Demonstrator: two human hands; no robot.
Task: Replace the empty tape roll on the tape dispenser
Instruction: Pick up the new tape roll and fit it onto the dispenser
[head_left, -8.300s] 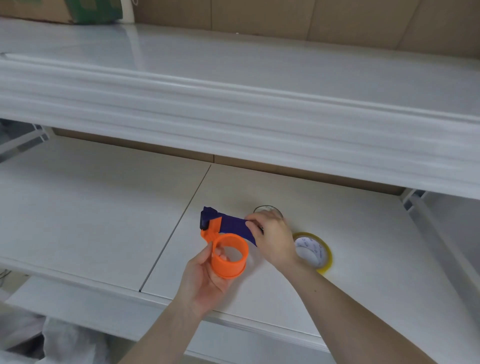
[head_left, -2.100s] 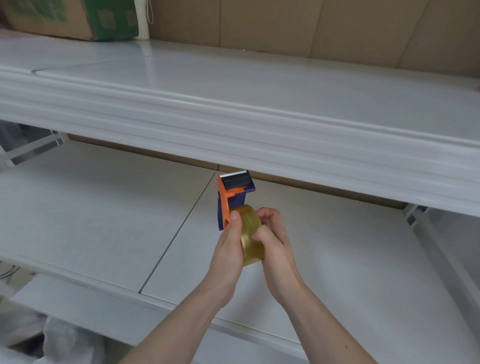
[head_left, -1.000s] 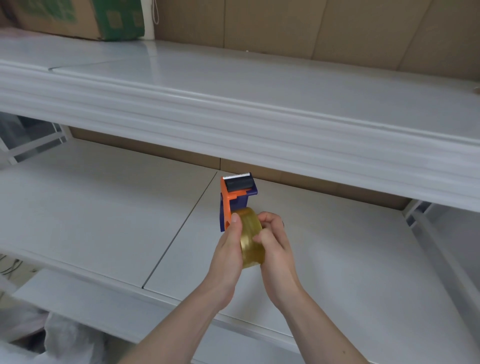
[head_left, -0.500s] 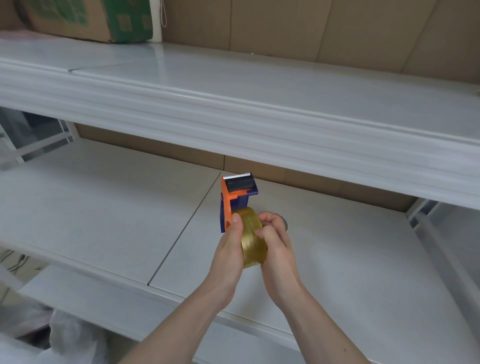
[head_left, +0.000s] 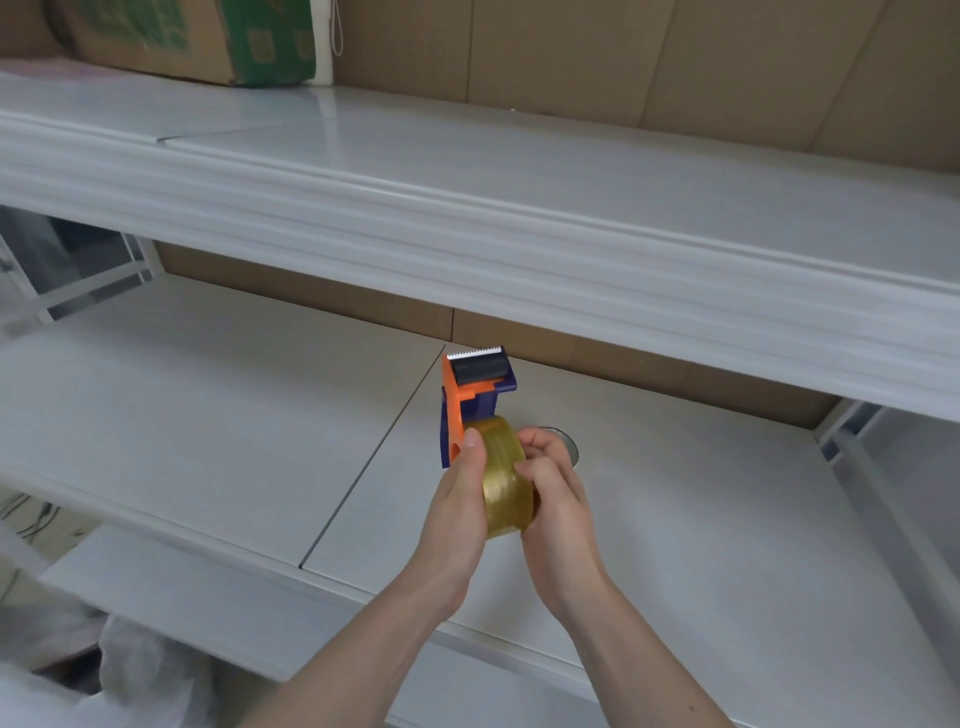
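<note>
- Two bare forearms rise from the bottom edge toward the middle of the frame.
- The left hand (head_left: 457, 512) and right hand (head_left: 558, 506) meet just below centre, both closed on the tape roll (head_left: 505, 475) between them; the left thumb lies along its left face, the right fingers curl over its right side.
- The amber roll sits on the dispenser (head_left: 470, 397), seen edge-on, held above the lower shelf (head_left: 208, 415).
- The orange and blue dispenser stands upright out of the hands, its toothed blade at the top, near centre frame.
- Just behind the right fingers, a ring, partly hidden, lies on the shelf (head_left: 571, 447); I cannot tell what it is.
- An upper shelf (head_left: 519, 208) crosses the frame's middle.
- A cardboard box (head_left: 197, 36) sits on it, upper left.
</note>
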